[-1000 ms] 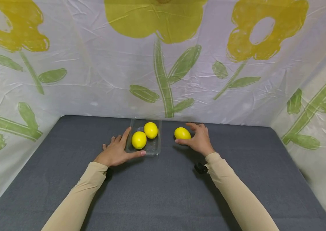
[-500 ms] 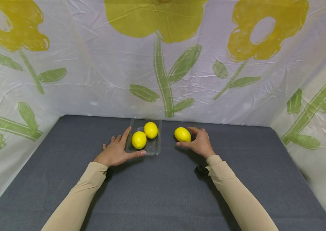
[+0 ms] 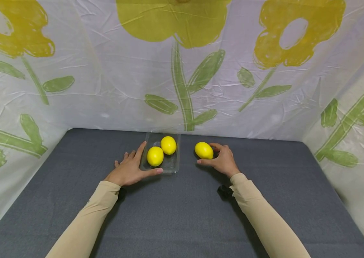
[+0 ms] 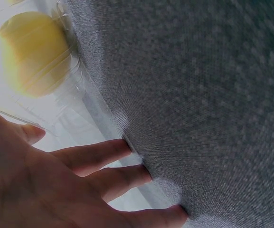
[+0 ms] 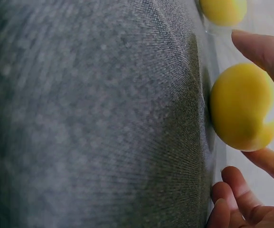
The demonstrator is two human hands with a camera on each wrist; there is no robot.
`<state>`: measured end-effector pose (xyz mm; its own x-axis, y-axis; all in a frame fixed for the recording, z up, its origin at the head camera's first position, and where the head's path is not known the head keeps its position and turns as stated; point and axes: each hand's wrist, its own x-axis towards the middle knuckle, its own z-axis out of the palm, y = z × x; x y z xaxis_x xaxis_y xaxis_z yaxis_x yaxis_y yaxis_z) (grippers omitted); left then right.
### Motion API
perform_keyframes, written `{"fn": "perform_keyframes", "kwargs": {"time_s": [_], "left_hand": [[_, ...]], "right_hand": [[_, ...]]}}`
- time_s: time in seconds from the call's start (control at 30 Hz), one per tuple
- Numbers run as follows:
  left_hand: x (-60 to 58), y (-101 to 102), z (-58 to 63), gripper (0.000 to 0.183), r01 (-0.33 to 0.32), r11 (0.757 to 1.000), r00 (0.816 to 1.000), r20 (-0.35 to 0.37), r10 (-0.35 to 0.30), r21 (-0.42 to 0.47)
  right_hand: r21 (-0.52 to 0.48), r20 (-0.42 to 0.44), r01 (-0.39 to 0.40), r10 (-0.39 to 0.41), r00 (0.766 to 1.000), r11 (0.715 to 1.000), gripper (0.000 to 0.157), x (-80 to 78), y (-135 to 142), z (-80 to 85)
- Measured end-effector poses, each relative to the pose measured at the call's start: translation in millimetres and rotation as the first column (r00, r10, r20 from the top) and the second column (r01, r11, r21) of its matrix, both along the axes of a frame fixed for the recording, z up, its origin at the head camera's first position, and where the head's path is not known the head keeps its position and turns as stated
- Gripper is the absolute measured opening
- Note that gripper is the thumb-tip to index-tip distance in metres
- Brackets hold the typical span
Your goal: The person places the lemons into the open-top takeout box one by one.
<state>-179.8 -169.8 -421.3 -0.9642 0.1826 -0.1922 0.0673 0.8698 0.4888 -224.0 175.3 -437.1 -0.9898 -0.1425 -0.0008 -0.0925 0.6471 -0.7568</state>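
Observation:
A clear plastic container (image 3: pixel 171 170) stands near the table's back edge, with two lemons (image 3: pixel 155 156) inside. My left hand (image 3: pixel 129 170) lies at its left side, fingers spread. The thumb reaches along the container's front and the index finger along its left rim. In the left wrist view the other fingertips (image 4: pixel 174 214) rest on the cloth. A third lemon (image 3: pixel 204 150) sits on the table right of the container. My right hand (image 3: pixel 222 159) is around its right side, thumb in front and index finger behind. In the right wrist view the thumb tip (image 5: pixel 243 40) stands off the lemon.
Dark grey cloth (image 3: pixel 182 215) covers the table. A white curtain (image 3: pixel 111 89) printed with yellow flowers hangs behind it and at both sides. A black device (image 3: pixel 224 191) is strapped at the right wrist.
My right thumb has come away from the front of the lemon, and the hand has drawn back slightly. Lemon, container and left hand stay where they were.

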Motion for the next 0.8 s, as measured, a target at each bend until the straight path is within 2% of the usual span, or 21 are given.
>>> {"fn": "perform_keyframes", "kwargs": {"time_s": [0.37, 0.6, 0.8], "left_hand": [[-0.1, 1, 0.4, 0.128, 0.000, 1.000, 1.000, 0.006, 0.000, 0.000], [0.1, 1, 1.0, 0.128, -0.001, 1.000, 1.000, 0.010, 0.001, -0.001], [0.1, 1, 1.4, 0.128, -0.001, 1.000, 1.000, 0.010, 0.001, -0.003]], "right_hand": [[0.009, -0.058, 0.012, -0.011, 0.998, 1.000, 0.070, -3.8, -1, -1.1], [0.006, -0.075, 0.013, -0.013, 0.997, 1.000, 0.070, -2.7, -2, 0.7], [-0.030, -0.118, -0.007, 0.003, 0.993, 1.000, 0.071, 1.0, -8, 10.0]]}}
